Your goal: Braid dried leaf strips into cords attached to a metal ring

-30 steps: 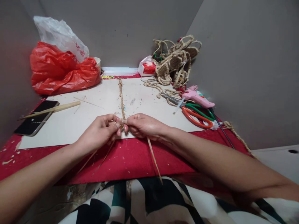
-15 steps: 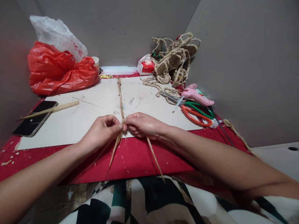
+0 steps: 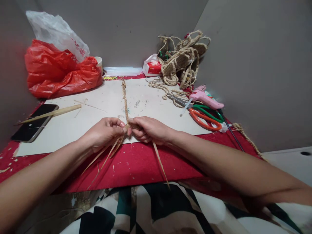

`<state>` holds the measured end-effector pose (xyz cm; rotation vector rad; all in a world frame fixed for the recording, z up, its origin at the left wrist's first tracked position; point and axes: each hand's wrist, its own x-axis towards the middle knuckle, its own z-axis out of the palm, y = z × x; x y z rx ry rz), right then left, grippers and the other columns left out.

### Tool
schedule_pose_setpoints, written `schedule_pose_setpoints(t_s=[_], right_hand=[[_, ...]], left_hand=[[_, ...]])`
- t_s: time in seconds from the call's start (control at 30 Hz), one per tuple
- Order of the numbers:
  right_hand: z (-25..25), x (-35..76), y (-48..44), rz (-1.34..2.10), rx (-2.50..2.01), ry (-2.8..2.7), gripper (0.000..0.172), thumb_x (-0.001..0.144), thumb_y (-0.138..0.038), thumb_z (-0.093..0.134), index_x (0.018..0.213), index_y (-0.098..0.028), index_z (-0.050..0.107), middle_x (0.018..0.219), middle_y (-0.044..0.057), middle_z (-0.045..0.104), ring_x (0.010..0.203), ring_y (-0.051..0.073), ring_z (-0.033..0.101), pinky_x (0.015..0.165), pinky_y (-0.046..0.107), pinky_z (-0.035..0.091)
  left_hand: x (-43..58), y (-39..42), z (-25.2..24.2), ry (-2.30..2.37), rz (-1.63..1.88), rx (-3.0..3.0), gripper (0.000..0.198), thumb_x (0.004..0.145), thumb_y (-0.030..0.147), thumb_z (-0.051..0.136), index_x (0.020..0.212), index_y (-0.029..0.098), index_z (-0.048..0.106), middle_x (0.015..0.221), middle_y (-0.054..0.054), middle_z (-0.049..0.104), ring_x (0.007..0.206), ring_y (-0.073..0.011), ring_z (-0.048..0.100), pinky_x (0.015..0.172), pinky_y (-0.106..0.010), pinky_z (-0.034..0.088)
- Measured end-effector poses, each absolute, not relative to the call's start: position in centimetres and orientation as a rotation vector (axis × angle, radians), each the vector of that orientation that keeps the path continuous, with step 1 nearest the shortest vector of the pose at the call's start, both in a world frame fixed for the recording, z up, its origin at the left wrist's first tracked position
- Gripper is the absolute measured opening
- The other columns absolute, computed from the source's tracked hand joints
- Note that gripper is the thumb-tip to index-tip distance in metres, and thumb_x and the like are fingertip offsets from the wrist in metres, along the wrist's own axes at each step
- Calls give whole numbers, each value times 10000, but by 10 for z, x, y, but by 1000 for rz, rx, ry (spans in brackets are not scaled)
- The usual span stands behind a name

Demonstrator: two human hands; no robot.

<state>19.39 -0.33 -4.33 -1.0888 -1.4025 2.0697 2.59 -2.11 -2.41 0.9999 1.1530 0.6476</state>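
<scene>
A narrow straw braid (image 3: pixel 125 100) runs from the far edge of the white board (image 3: pixel 102 94) toward me. At its near end my left hand (image 3: pixel 107 133) is closed, pinching loose straw strands (image 3: pixel 107 159) that fan down below it over the red cloth. My right hand (image 3: pixel 148 129) is closed beside it, fingertips almost meeting the left ones. It grips another straw strand (image 3: pixel 159 159), whose tail hangs below the palm toward my lap. The exact crossing of the strands is partly hidden by the fingers.
A phone (image 3: pixel 36 122) with a pale straw strip (image 3: pixel 58 112) across it lies left. Behind are a red plastic bag (image 3: pixel 58 71) and a tissue pack (image 3: pixel 152 66). On the right are coiled straw rope (image 3: pixel 180 61), a pink glue gun (image 3: pixel 204 99) and orange-and-green-handled scissors (image 3: pixel 204 120).
Below my left hand the loose strands have swung left and spread apart. Both hands stay at the braid's end, the right with its strand still gripped. The view has shifted slightly.
</scene>
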Motion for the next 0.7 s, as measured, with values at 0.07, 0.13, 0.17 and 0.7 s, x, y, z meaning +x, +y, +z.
schedule_pose_setpoints(t_s=[0.07,0.13,0.17,0.7], right_hand=[[-44,193,-4,2043,-1075,-1436,313,906,-254,372,659,-142,527,382,-94,255,314,41,139,300,172,113],[-46,193,-4,2012,-1044,-1474,270,900,-224,416,675,-141,540,369,-96,283,303,40,170,302,173,117],[-48,193,-5,2001,-1031,-1486,262,901,-217,430,677,-141,542,362,-96,295,298,39,183,301,174,118],[-49,194,-2,2029,-1022,-1488,278,900,-183,415,635,-162,498,350,-88,322,283,45,203,300,190,136]], left_hand=[[25,-21,-24,1132,650,983,164,647,136,674,712,135,524,636,-16,627,497,-66,506,518,-210,368],[25,-20,-26,1105,658,962,148,658,107,647,715,141,515,642,-20,634,495,-71,514,526,-220,384],[24,-20,-28,1090,653,957,142,663,98,638,712,143,512,641,-24,635,501,-76,523,534,-226,395],[5,11,-29,971,371,1064,85,704,172,653,770,147,605,673,-19,632,558,-92,561,575,-234,453]])
